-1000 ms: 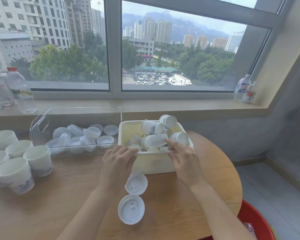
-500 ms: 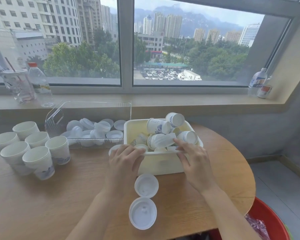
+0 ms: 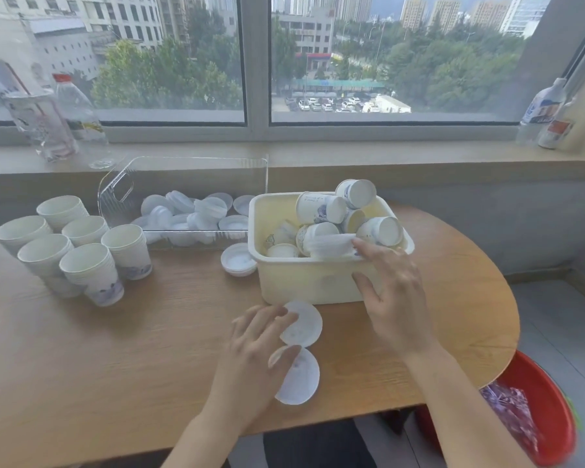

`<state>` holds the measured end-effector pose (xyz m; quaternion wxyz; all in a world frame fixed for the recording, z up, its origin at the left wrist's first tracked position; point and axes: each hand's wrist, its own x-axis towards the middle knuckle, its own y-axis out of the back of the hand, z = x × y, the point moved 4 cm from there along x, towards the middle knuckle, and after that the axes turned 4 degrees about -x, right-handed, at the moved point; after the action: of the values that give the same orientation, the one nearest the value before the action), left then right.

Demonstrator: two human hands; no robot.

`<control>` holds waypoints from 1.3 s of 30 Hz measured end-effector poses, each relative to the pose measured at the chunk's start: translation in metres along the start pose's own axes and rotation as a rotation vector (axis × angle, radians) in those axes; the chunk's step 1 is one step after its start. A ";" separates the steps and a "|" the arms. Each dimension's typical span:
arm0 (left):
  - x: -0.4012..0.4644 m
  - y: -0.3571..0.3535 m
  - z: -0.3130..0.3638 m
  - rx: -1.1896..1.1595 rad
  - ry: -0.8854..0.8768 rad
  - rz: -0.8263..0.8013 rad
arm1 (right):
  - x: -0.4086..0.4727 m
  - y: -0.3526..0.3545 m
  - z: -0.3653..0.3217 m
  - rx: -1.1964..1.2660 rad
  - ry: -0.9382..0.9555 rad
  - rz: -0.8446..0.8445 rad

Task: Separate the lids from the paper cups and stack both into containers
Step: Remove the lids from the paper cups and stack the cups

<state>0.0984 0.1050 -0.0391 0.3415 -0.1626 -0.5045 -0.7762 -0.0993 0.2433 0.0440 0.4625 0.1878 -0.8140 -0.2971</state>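
Two loose white lids sit on the wooden worktop (image 3: 81, 349) just in front of the cream tub (image 3: 304, 282). The left hand (image 3: 250, 359) is over them, grip relaxed, fingers on the upper lid (image 3: 304, 324) and thumb against the lower lid (image 3: 299, 380). It's blurry, so I can't tell if it's actually pinching. The right hand (image 3: 395, 298) rests on the tub's near rim, fingers straight, touching a lidded cup (image 3: 321, 243) in the pile. A clear bin (image 3: 183, 184) of lids sits left of the tub, with stacked cups (image 3: 81, 248) further left.
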 end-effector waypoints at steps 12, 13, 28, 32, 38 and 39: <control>-0.005 -0.012 -0.025 -0.015 0.090 -0.243 | 0.002 -0.003 -0.002 -0.026 0.000 0.049; -0.007 -0.008 -0.028 -0.010 0.097 -0.239 | 0.002 -0.003 -0.002 -0.026 0.000 0.050; 0.017 0.043 -0.115 0.184 0.459 -0.034 | 0.002 -0.003 -0.001 0.013 -0.058 0.030; 0.044 0.049 -0.111 0.142 0.490 0.028 | 0.003 -0.003 0.000 0.009 -0.075 0.023; 0.080 0.076 -0.024 -0.030 0.162 0.283 | -0.001 0.000 -0.001 0.032 -0.068 0.031; 0.084 0.072 -0.013 -0.032 0.094 0.260 | -0.002 0.001 -0.001 0.045 -0.075 0.034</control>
<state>0.0897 0.0439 0.0541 0.4598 -0.1954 -0.4502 -0.7401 -0.0979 0.2448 0.0439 0.4325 0.1731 -0.8403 -0.2774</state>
